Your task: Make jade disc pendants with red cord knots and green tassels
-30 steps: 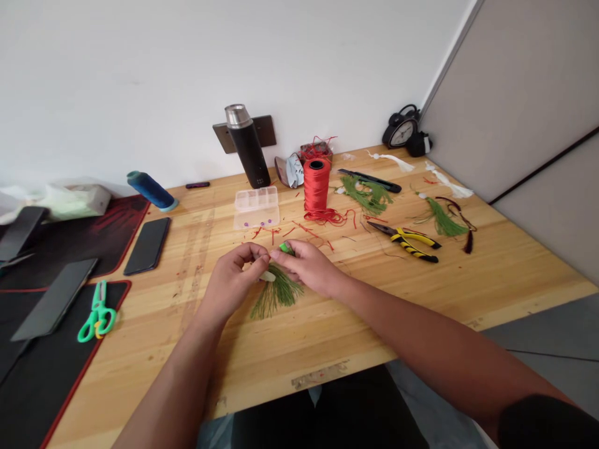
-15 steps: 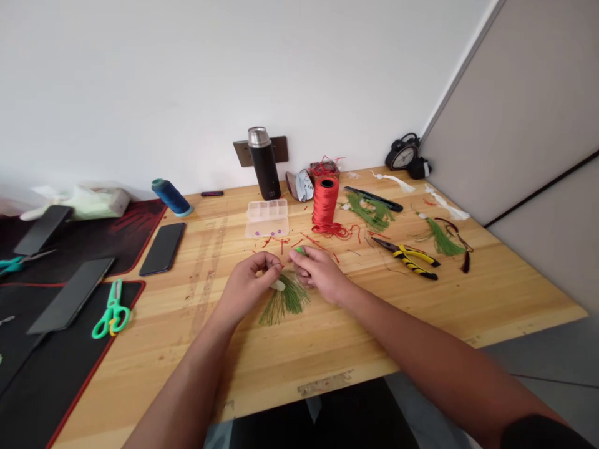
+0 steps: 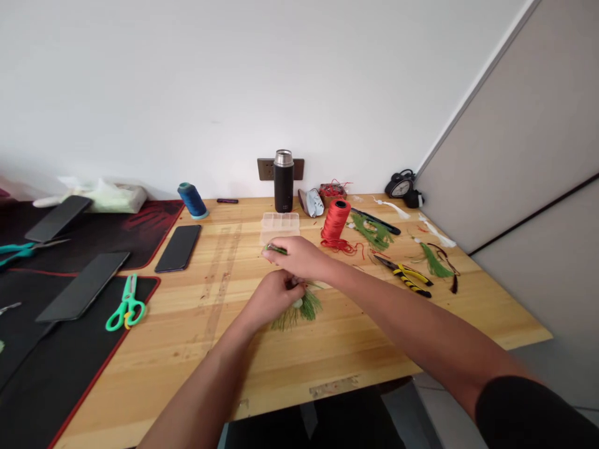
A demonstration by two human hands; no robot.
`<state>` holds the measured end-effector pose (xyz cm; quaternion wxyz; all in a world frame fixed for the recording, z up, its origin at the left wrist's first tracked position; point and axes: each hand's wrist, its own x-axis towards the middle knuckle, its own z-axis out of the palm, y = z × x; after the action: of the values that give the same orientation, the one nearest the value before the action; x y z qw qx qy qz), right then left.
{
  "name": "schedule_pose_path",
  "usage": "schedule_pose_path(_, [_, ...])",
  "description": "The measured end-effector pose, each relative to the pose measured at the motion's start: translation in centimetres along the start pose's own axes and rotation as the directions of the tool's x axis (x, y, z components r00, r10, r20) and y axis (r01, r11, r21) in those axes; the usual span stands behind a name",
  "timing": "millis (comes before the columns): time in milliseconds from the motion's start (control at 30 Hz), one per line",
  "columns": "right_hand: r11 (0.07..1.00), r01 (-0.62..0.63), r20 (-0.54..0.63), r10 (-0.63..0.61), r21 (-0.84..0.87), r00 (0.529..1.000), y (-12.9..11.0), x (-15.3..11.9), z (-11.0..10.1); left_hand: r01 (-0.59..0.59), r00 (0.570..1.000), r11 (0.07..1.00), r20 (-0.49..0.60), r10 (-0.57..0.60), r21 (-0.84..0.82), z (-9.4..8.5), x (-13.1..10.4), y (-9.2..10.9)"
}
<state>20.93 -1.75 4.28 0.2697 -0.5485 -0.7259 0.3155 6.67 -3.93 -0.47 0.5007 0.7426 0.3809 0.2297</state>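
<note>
My left hand (image 3: 274, 298) is closed in a pinch at the top of a green tassel (image 3: 309, 305). A pale bead (image 3: 297, 304) shows at the tassel's head, and the strands fan out over the wooden table. Just above and beyond it, my right hand (image 3: 299, 255) is closed around a small green lighter (image 3: 275, 249), its metal end showing by the thumb. The right hand crosses in front of the left fingertips and partly hides them. Whatever cord lies between the two hands cannot be made out.
Behind the hands are a clear bead box (image 3: 279, 222), a black flask (image 3: 283, 187) and a red thread spool (image 3: 336, 221). Pliers (image 3: 406, 276), a cutter (image 3: 377, 221) and other tassels (image 3: 435, 260) lie right. Left are a phone (image 3: 178, 249), green scissors (image 3: 126, 305) and a blue spool (image 3: 192, 201).
My right hand has moved left and up, now reaching across above my left hand with the lighter. My left hand still pinches the tassel. The camera view has shifted.
</note>
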Motion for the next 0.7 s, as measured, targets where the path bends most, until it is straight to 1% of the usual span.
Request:
schedule_pose_path(67, [0.980,0.090,0.085,-0.075,-0.177,0.993,-0.9,1.6,0.9,-0.023,0.999,1.000,-0.040,0.024,0.020,-0.2,0.1,-0.4])
schedule_pose_path(100, [0.968,0.115,0.128,-0.088,-0.223,0.988,-1.2,2.3,1.4,-0.036,0.997,0.999,-0.065,0.037,0.018,-0.4,0.1,-0.6])
schedule_pose_path(133, [0.962,0.143,0.161,-0.107,-0.234,0.981,-1.5,3.1,1.7,-0.046,0.995,0.999,-0.092,0.047,0.010,-0.6,0.2,-0.8])
schedule_pose_path(233, [0.951,0.223,0.205,-0.180,-0.213,0.962,-2.1,5.0,2.6,-0.050,0.990,0.998,-0.135,0.047,-0.023,-1.0,0.4,-1.3])
schedule_pose_path(333, [0.957,0.214,0.193,-0.176,-0.196,0.965,-2.2,6.3,3.1,-0.059,0.992,0.996,-0.118,0.051,-0.072,-1.1,0.5,-1.6])
schedule_pose_path(467, [0.975,0.180,0.249,-0.143,-0.130,0.958,-1.9,6.8,3.3,-0.031,0.993,0.994,-0.116,0.019,-0.102,-1.1,0.5,-1.4])
schedule_pose_path(533, [0.977,0.184,0.201,-0.159,-0.110,0.967,-1.6,6.4,3.2,-0.014,0.993,0.995,-0.121,0.002,-0.101,-1.3,0.4,-1.1])
schedule_pose_path(633, [0.985,0.165,0.030,-0.163,-0.058,0.986,-1.0,4.6,2.8,-0.006,0.988,0.991,-0.154,-0.016,-0.137,-1.9,0.4,-0.5])
schedule_pose_path(700, [0.989,0.148,-0.072,-0.147,0.006,0.987,-0.3,2.8,2.5,0.011,0.986,0.984,-0.161,-0.041,-0.180,-2.0,0.4,-0.4])
